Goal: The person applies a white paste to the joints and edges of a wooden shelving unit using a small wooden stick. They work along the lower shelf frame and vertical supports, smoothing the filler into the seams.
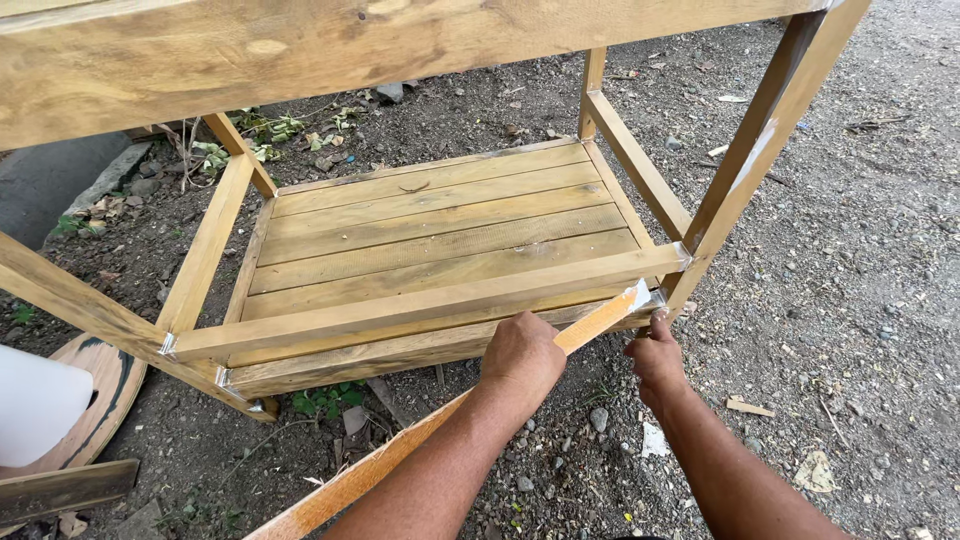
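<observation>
Head view: left hand (522, 357) clamped around a wooden slat (420, 432), angled toward the frame's lower rail (420, 312). Right hand (655, 358) closed, fingertips pressing the slat's end at the corner leg (745, 165).

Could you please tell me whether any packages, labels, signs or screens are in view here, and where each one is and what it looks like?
None can be seen, only bare wood and litter:
Wooden frame: pale slatted shelf, silvery patches at the joints.
Wooden strip: long, orange-brown, held by the left hand; the right hand is at its far end.
White rounded object: left edge, unmarked.
White scrap: on the gravel, too small to tell.
</observation>
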The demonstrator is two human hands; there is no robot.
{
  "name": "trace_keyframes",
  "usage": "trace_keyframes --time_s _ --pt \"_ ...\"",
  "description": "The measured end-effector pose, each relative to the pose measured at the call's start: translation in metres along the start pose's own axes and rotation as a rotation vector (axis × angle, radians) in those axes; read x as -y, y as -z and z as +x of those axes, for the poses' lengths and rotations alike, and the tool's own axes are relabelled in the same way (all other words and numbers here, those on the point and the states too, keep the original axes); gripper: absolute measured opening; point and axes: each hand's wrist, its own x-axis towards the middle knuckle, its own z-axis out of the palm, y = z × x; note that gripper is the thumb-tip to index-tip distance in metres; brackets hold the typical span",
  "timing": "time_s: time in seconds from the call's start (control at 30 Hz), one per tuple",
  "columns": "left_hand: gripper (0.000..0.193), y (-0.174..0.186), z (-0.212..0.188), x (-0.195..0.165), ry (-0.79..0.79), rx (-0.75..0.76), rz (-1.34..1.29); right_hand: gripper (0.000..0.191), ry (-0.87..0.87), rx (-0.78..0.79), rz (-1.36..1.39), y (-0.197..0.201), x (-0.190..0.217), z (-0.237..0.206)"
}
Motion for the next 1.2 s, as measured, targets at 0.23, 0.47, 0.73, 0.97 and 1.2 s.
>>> trace_keyframes --time_s 0.23,0.47,0.73,0.97,1.2 --pt "0.019 0.003 -0.002 -0.004 0.046 0.06 0.012 0.093 -0.01 -0.018 -0.014 -0.002 -0.001 0.001" --pt "0.019 0.009 -0.007 -0.001 0.026 0.039 0.02 0.085 -0.079 0.017 0.003 -0.018 0.003 -0.003" --pt "0.02 0.01 -0.002 0.006 -0.002 0.024 0.027 0.083 -0.131 0.017 0.13 -0.014 0.001 0.004" --pt "0.019 0.01 -0.006 0.016 0.007 0.024 0.009 0.067 -0.079 0.0 0.139 -0.027 0.007 0.004" --pt "0.019 0.016 -0.012 0.02 0.013 0.029 -0.055 0.075 -0.124 -0.008 0.112 -0.029 0.017 0.002"
